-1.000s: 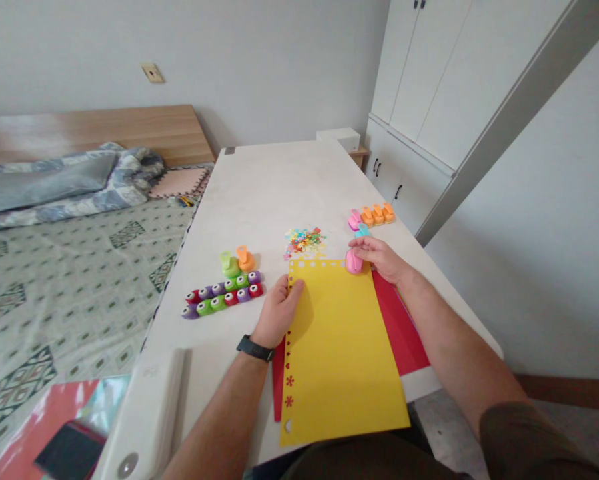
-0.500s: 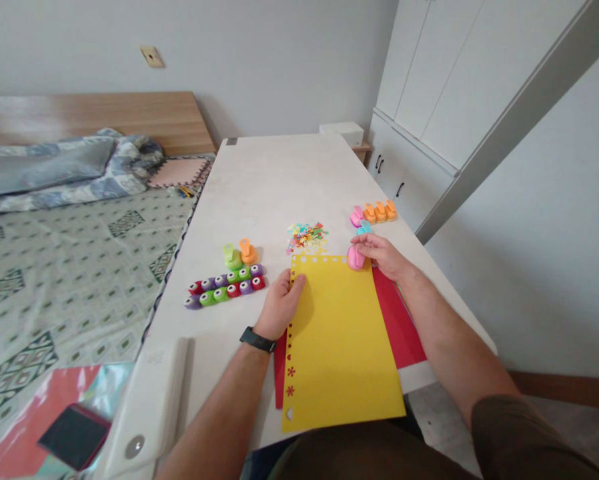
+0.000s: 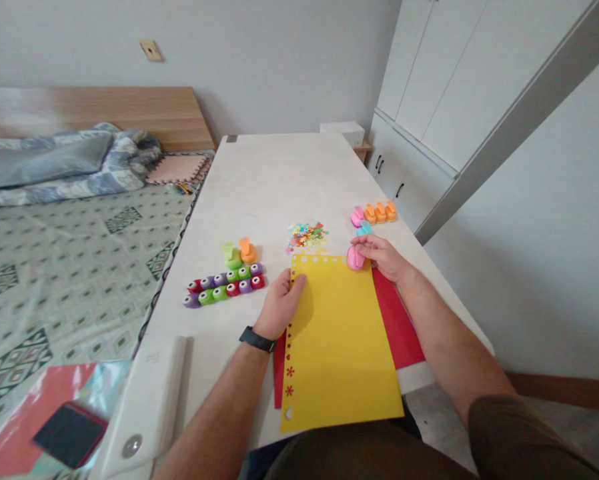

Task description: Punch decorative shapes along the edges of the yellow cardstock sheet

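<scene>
A yellow sheet of paper (image 3: pixel 342 340) lies over a red sheet (image 3: pixel 402 327), with shaped holes along its left and far edges. My left hand (image 3: pixel 283 300) pinches the yellow sheet's left edge near the far corner, thumb on top. At the far right corner my right hand (image 3: pixel 382 257) grips a pink craft punch (image 3: pixel 355 258), which sits on the sheet's edge. Just beyond that hand stands a blue punch (image 3: pixel 364 229). A pile of colourful paper confetti (image 3: pixel 307 235) lies past the far edge of the yellow sheet.
Small punches (image 3: pixel 227 285) stand in two rows on the left of the white table (image 3: pixel 284 173), with a green punch (image 3: pixel 232 255) and an orange punch (image 3: pixel 248 250) behind. More punches (image 3: pixel 379 212) line the right. A white device (image 3: pixel 147 407) lies at the front left.
The view has shifted very slightly. Both hands, the yellow sheet and the pink punch keep nearly the same positions.
</scene>
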{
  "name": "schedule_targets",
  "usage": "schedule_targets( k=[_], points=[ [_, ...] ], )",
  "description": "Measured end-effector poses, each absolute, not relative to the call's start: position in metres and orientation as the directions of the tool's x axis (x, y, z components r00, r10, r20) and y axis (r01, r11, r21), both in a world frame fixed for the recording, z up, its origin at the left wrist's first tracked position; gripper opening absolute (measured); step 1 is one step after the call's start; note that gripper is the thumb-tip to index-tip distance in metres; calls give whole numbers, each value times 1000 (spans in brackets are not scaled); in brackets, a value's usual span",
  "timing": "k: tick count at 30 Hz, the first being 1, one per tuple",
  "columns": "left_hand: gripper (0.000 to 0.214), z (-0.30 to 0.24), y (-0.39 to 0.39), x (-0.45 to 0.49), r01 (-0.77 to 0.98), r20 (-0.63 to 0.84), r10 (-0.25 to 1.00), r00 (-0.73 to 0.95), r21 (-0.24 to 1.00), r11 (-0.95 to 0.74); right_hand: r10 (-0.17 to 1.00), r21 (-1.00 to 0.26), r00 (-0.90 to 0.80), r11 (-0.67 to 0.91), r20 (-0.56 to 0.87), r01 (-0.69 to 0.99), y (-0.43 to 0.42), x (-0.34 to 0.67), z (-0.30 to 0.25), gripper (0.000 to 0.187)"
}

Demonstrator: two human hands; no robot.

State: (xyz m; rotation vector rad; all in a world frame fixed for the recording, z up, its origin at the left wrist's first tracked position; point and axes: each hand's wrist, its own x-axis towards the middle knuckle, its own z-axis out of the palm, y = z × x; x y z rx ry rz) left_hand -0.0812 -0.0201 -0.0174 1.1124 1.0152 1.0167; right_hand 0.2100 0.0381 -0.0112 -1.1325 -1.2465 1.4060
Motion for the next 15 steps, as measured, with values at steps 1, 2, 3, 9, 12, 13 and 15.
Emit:
schedule_targets(
  k=[1, 2, 3, 9, 12, 13, 15],
  points=[
    [38, -18, -20, -82, -101, -114, 969, 220, 985, 139, 986, -996, -159, -70, -60, -57, 38, 210, -12, 37],
    [38, -18, -20, -82, -88, -112, 970, 217, 987, 134, 986, -996, -157, -67, -57, -58, 39, 210, -12, 37],
    [38, -18, -20, -82, -80, -110, 970, 216, 988, 130, 986, -996, -158, -65, -55, -58, 39, 210, -12, 37],
    [39, -17, -20, -81, -97, -102, 969, 224, 987, 127, 985, -997, -165, -61, -51, -54, 38, 210, -12, 36],
    [38, -18, -19, -81, -92, -102, 969, 225, 988, 126, 983, -997, -174, -64, -54, -51, 38, 210, -12, 37],
    [38, -18, -19, -81, -89, -101, 969, 226, 988, 123, 983, -997, -175, -63, -53, -52, 38, 209, -12, 38],
    [37, -18, -19, -82, -78, -98, 970, 222, 990, 118, 983, -996, -177, -60, -49, -58, 38, 209, -13, 39]
  ],
)
